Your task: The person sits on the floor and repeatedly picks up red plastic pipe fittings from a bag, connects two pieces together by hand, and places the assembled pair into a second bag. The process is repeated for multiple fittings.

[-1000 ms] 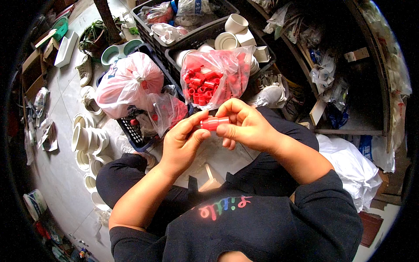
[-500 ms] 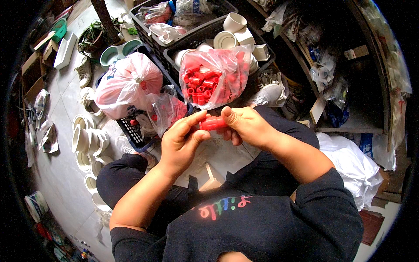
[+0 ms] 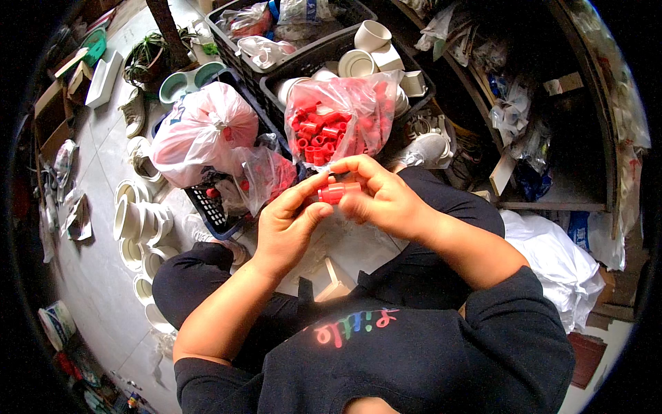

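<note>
Hands unmoved: both [image 3: 289,224] [image 3: 383,196] pinch red fitting [image 3: 338,192].

So both hands meet over the lap, left hand [image 3: 286,224] and right hand [image 3: 386,200] pinching a small pipe fitting [image 3: 338,192] between them, and straight ahead of that an open bag of fittings [image 3: 341,124] leans on a crate of cups [image 3: 414,86]. Left of that bag sits a tied bag [image 3: 200,134] with a smaller bag [image 3: 262,179] in front of it over a basket [image 3: 210,207]. Stacked cups [image 3: 138,221] stand on the floor further left, another crate [image 3: 238,48] sits behind everything, and shelves [image 3: 552,138] are off to the right.
</note>
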A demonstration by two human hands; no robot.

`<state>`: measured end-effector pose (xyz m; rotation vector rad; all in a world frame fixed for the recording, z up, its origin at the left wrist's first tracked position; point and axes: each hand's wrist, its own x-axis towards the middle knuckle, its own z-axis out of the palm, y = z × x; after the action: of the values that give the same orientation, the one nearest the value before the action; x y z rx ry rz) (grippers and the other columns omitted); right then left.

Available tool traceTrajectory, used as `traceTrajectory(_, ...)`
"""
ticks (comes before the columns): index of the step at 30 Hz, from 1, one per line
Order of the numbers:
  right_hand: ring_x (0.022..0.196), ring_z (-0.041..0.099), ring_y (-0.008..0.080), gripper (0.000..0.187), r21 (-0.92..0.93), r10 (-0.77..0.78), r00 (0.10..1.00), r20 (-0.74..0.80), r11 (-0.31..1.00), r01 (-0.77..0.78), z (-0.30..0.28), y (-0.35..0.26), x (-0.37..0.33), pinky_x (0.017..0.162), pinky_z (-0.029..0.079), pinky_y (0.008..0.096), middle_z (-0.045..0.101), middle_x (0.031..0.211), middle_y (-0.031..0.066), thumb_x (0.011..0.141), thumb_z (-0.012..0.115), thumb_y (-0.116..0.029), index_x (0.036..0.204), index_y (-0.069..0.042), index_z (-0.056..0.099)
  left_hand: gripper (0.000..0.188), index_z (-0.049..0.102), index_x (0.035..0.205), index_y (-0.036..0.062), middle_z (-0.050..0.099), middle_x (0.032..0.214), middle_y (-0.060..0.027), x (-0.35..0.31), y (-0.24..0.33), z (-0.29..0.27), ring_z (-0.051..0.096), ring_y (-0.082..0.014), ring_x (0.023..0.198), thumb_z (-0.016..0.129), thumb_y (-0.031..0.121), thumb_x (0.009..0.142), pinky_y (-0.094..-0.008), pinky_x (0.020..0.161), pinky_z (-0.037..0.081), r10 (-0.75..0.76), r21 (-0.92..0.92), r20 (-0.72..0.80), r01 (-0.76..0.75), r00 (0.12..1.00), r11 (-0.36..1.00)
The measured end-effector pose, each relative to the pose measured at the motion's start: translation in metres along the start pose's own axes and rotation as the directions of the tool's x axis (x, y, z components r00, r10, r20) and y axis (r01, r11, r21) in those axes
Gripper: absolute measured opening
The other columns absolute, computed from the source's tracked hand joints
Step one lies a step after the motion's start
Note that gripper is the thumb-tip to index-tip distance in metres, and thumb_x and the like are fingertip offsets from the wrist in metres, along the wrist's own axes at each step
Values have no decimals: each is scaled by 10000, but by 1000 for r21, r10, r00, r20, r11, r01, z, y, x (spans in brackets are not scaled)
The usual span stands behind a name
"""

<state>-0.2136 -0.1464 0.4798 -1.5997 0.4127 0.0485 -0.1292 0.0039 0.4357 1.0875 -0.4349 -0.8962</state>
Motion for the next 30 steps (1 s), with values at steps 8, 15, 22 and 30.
traceTrajectory(8,647,520,67,265,170,204,977,62,962,-212,-7,-22,1,561,423,200,566,814,25,807,597,-122,1029,-54,468,337,512,1138,-1,578,1036,-59,-2,0,-2,529,-100,929,574,42,809,-227,823,411,11,84,15,-12,1000,996)
traceTrajectory(15,690,503,52,215,255,29,999,43,966,-40,-3,-11,-3,579,410,201,556,842,5,804,609,-125,962,-60,479,238,543,1067,-7,594,969,-46,-1,1,4,541,-90,861,540,69,842,-214,762,428,-107,-51,-35,105,994,993)
traceTrajectory(22,778,515,76,277,-75,291,955,57,955,-286,-12,-21,-1,671,429,218,554,862,11,756,665,-134,958,-35,505,150,566,959,-5,599,878,-36,1,-2,-4,549,-82,790,566,50,819,-208,723,440,-139,-90,-43,135,989,987)
traceTrajectory(30,763,519,80,409,-128,-170,985,37,977,173,-9,-5,-2,636,434,216,542,830,29,715,698,-181,1044,-45,496,217,466,962,26,584,885,-55,3,-5,-4,563,-105,808,585,-12,784,-226,740,447,-29,-137,-59,20,998,990)
